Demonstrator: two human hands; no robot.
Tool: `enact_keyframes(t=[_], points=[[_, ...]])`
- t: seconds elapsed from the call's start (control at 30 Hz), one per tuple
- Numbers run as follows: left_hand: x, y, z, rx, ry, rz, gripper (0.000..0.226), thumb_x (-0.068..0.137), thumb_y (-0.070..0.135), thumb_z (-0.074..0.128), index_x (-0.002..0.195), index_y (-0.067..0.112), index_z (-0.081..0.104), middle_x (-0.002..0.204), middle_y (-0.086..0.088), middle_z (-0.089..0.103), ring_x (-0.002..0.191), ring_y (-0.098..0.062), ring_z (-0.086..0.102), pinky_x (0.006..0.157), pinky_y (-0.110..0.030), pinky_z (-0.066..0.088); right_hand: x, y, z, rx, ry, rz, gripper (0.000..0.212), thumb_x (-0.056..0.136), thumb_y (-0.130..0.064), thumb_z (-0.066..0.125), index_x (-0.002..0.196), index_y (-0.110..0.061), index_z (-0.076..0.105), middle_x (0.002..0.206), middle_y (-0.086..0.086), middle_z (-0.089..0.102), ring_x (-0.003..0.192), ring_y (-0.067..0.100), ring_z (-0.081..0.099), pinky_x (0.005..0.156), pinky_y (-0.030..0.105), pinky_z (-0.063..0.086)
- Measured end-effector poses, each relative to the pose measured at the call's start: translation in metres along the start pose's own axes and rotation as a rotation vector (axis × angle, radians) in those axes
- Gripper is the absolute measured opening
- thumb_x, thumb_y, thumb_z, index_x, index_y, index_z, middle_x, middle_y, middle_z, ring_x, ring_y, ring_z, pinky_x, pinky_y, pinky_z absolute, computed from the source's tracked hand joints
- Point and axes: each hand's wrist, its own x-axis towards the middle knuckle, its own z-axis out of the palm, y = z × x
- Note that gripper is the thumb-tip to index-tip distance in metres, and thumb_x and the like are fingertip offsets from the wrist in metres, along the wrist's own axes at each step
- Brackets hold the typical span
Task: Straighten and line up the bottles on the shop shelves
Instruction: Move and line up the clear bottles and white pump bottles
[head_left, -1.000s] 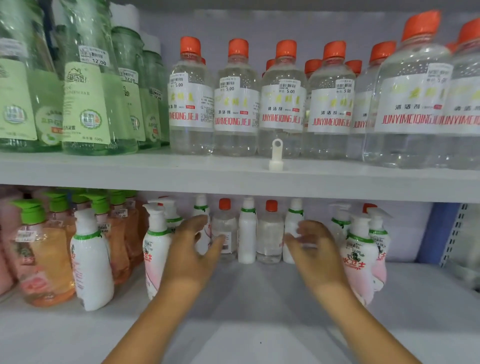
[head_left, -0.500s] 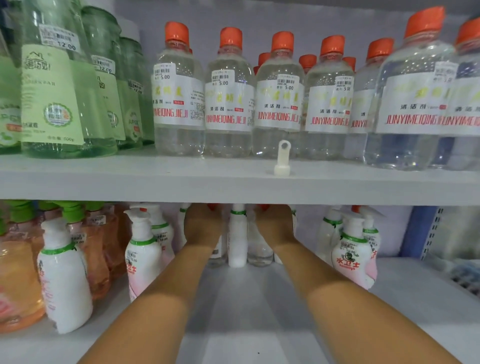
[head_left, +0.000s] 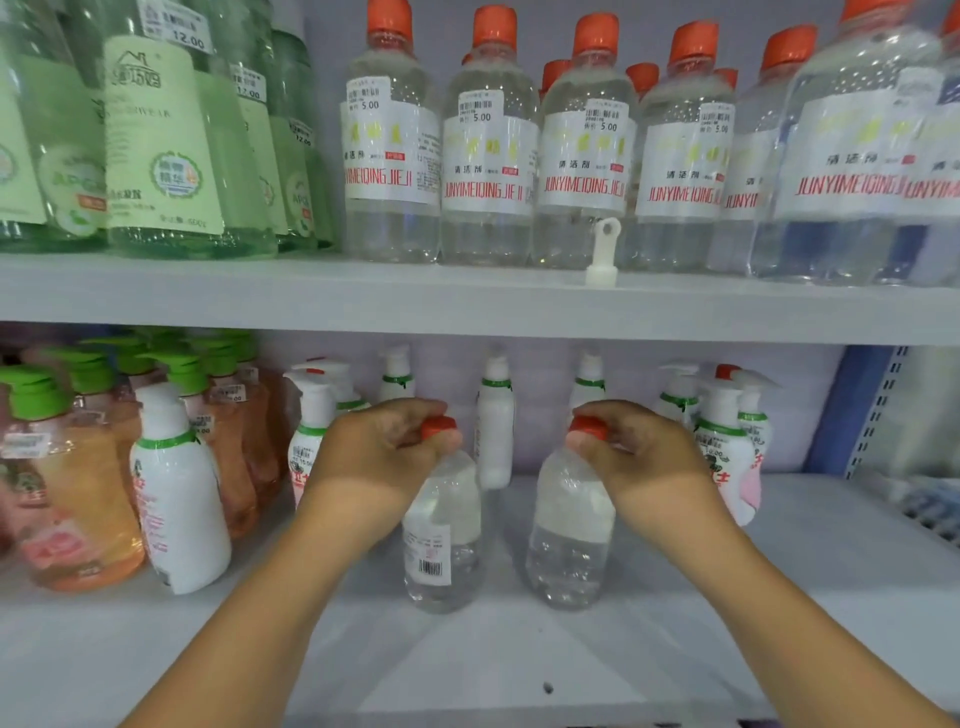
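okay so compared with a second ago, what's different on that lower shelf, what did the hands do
Both hands reached to the back of the lower shelf, gripped the two small clear red-capped bottles by their tops and drew them forward. The left hand now holds the left clear bottle, the right hand the right clear bottle, both upright. The white bottle between them stayed at the back; the upper-shelf bottles are unchanged.

Left hand (head_left: 379, 452), right hand (head_left: 641, 457) each grip small clear bottles' red caps, lower shelf (head_left: 831, 571).
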Motion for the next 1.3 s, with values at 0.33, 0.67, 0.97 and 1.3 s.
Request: enact_keyframes(t=[0.33,0.67,0.97,1.3], points=[[-0.065,-0.043,0.004,-0.039,-0.046,-0.106,0.064,0.076,0.024,0.087,0.128,0.041,0.054,0.107,0.023,0.072,0.098,0.008,0.067,0.078,-0.011,0.051,-0.076,0.052,0.008,0.179,-0.146,0.207,0.056,0.08,-0.028,0.084,0.128,-0.04,0.057,0.117,-0.023,0.071,0.11,-0.005,0.065,0.091,0.019,0.052],[-0.119,-0.033,0.019,-0.01,-0.023,-0.14,0.054,0.072,0.028,0.091,0.116,0.04,0.062,0.106,0.027,0.073,0.097,0.006,0.069,0.091,-0.027,0.054,-0.117,0.047,-0.008,0.141,-0.149,0.241,0.05,0.071,-0.036,0.091,0.112,-0.04,0.062,0.102,-0.027,0.072,0.095,-0.006,0.067,0.08,0.019,0.052],[-0.214,0.073,0.006,-0.177,0.078,-0.076,0.052,0.063,0.019,0.095,0.107,0.036,0.071,0.102,0.008,0.079,0.1,-0.012,0.074,0.089,-0.033,0.056,-0.177,-0.014,-0.079,0.235,-0.068,0.143,0.046,0.063,-0.033,0.093,0.105,-0.027,0.072,0.096,-0.012,0.078,0.094,0.007,0.073,0.085,0.034,0.06],[-0.192,0.278,-0.022,-0.164,0.1,0.306,0.055,0.065,0.044,0.086,0.116,0.033,0.067,0.102,0.012,0.078,0.092,-0.008,0.075,0.081,-0.033,0.057,-0.121,-0.194,-0.183,0.206,0.06,-0.262,0.04,0.071,-0.045,0.088,0.104,-0.034,0.069,0.094,-0.02,0.075,0.082,-0.007,0.07,0.066,0.013,0.053]])
